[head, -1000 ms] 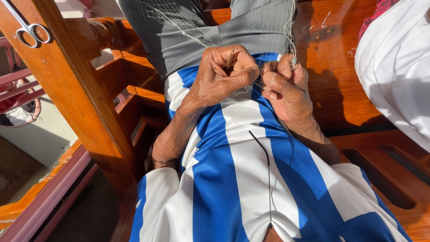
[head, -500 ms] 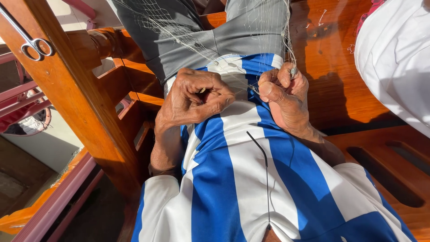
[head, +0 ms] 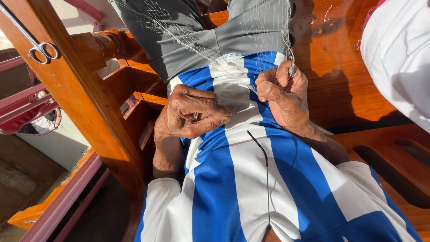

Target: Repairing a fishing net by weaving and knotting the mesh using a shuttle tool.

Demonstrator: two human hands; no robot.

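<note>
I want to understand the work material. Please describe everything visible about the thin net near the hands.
The net is very fine, pale, almost clear mesh of thin thread with small square openings. It lies spread over the grey trousers and runs down to the blue-and-white striped shirt. The right hand pinches its edge; the left hand pulls a thread taut.

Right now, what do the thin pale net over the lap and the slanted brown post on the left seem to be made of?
The thin pale net looks like fine clear nylon line: translucent, glinting strands in open meshes. The slanted brown post looks like varnished wood, with visible grain and a glossy sheen. Both hands, left hand and right hand, pinch the net's threads.
</note>
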